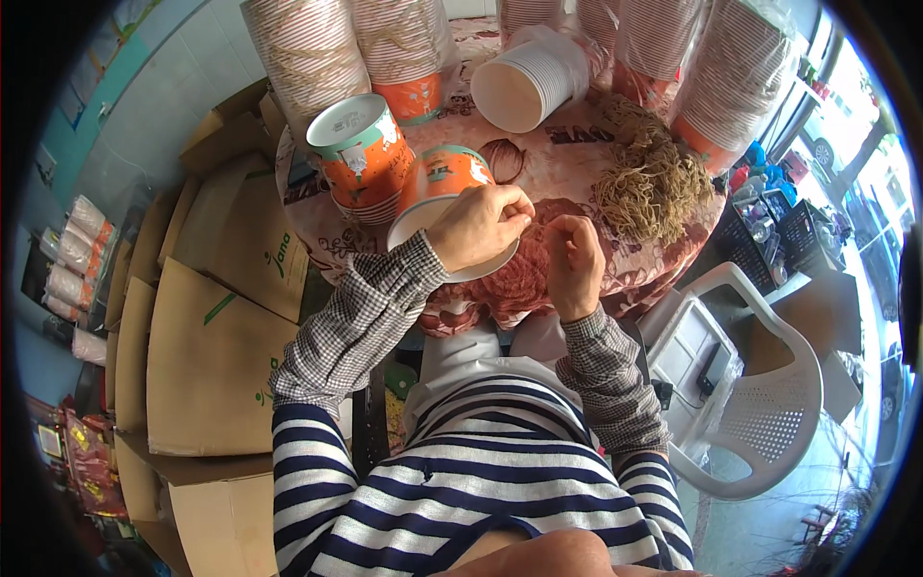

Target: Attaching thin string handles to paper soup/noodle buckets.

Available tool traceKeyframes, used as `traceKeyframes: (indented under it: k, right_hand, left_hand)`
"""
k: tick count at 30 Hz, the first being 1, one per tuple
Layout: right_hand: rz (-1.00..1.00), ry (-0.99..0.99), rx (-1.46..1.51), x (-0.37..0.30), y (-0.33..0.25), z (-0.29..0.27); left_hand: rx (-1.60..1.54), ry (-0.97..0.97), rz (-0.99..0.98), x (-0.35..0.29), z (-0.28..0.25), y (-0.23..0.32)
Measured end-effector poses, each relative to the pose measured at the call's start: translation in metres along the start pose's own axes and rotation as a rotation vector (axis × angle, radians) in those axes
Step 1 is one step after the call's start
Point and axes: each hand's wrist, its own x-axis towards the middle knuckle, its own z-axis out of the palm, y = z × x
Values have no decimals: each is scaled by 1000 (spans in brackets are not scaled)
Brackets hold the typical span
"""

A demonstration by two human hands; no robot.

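Note:
An orange paper bucket point(445, 171) with a green band lies tipped toward me on the table, its white mouth facing my body. My left hand point(481, 229) is over its mouth, the wrist against or just above the rim; thumb and fingers are pinched together. Just right of it, my right hand point(576, 264) is raised with its fingers curled in. Whatever either hand pinches is too small to make out. Beyond my right hand lies a tangled heap of tan twine point(656, 178). Left of the tipped bucket stands a short stack of upside-down orange buckets point(361, 159).
Tall bucket stacks point(308, 58) line the table's back, some in plastic. White nested buckets point(529, 82) lie on their side there. A red patterned cloth point(514, 284) covers the table. Cardboard boxes point(207, 356) crowd the left; a white plastic chair point(760, 413) stands right.

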Motion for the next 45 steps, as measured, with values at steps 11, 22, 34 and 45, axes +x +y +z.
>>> traceKeyframes:
  k: [11, 22, 34, 45]
  right_hand:
    - [-410, -245, -352, -1, -33, -39]
    - [-97, -186, -31, 16, -25, -22]
    - [494, -316, 831, 0, -18, -6]
    - [506, -316, 697, -1, -16, -3]
  left_hand:
    - [-487, 53, -31, -23, 5, 8]
    - [-565, 91, 17, -32, 18, 12]
    - [-470, 176, 49, -42, 8, 7]
    - [-587, 209, -99, -50, 13, 5]
